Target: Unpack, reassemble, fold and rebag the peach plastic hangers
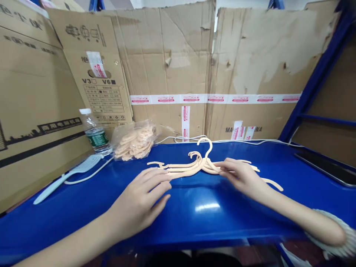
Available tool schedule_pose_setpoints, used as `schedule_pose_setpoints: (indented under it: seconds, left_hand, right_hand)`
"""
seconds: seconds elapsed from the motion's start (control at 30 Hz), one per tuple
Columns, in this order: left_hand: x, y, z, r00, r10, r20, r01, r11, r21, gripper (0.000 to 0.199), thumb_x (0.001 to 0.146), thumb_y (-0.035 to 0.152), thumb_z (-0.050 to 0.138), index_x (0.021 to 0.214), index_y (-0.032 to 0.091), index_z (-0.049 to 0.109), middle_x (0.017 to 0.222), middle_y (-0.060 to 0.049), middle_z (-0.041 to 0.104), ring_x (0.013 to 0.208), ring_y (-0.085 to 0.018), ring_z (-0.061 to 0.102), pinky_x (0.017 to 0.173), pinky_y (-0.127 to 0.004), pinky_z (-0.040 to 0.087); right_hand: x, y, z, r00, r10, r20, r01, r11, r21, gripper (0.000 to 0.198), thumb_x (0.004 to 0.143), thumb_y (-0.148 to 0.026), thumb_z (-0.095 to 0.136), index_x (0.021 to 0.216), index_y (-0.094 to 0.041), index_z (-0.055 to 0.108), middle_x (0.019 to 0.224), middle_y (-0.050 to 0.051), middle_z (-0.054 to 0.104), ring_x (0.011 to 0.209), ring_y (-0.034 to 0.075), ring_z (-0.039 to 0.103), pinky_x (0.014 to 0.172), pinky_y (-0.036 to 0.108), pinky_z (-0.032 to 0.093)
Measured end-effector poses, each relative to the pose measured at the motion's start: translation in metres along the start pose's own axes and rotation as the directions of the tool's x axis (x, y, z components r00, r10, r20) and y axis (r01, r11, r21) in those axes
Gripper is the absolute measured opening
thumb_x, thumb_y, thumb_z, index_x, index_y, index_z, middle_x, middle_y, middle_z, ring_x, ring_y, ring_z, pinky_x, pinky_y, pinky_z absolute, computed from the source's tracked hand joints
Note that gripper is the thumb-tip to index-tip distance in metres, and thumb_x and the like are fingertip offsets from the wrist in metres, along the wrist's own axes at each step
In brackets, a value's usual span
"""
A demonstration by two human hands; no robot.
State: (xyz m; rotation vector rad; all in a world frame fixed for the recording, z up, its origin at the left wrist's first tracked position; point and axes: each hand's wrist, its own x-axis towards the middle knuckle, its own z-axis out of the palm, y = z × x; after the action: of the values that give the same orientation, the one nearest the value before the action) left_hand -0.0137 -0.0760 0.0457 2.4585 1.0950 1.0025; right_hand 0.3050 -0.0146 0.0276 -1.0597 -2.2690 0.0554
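Several peach-coloured plastic clothes hangers (191,171) lie overlapping on the blue table, their hooks pointing away from me. My left hand (144,198) is at their left arms, palm down, thumb apart from the other fingers. Its fingertips rest at or just over the nearest arm; contact is hard to make out. On the other side, my right hand (241,176) has its thumb and fingers closed round the right arm of a hanger and covers part of it. The tip of one hanger arm (275,184) sticks out beyond my right wrist.
At the back left, a clear bag (136,141) of peach-coloured pieces stands beside a water bottle (96,133). A light blue paddle-shaped brush (69,174) lies left, a phone (328,167) right. A white cable (256,141) runs along the cardboard wall (167,66) behind the blue table (111,193).
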Motion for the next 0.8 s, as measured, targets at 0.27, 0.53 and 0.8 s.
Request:
schedule_pose_setpoints:
  seconds: [0.27,0.53,0.8]
  left_hand:
    - [-0.025,-0.001,0.003,0.883,-0.147,0.445,0.024,0.962,0.270,0.055,0.095,0.049,0.051,0.146,0.029,0.042,0.155,-0.008,0.034,0.145,-0.034,0.024,0.116,-0.057,0.012]
    - [-0.010,-0.020,0.003,0.926,-0.092,0.366,-0.076,0.904,0.420,0.055,0.097,0.054,0.042,0.144,0.026,0.045,0.154,-0.011,0.037,0.145,-0.034,0.025,0.116,-0.057,0.016]
    - [0.030,-0.048,0.028,0.902,-0.121,0.414,-0.111,0.862,0.494,0.050,0.100,0.030,0.033,0.150,0.029,0.031,0.161,-0.008,0.020,0.148,-0.033,0.015,0.114,-0.064,0.013]
  right_hand:
    - [-0.019,-0.008,0.022,0.997,-0.027,0.078,0.037,0.992,-0.124,0.019,0.087,-0.011,0.051,0.090,-0.017,0.068,0.091,0.012,0.070,0.090,0.027,0.062,0.083,0.043,0.049]
    - [-0.013,-0.005,0.028,0.995,-0.002,0.097,0.026,0.969,-0.246,0.035,0.089,-0.011,0.043,0.120,-0.011,0.060,0.120,0.017,0.062,0.110,0.028,0.057,0.098,0.044,0.045]
    - [-0.004,0.019,0.035,0.943,0.226,0.243,-0.138,0.934,-0.330,0.070,0.096,-0.053,0.031,0.151,-0.010,0.030,0.153,0.022,0.035,0.142,0.038,0.031,0.112,0.060,0.027]
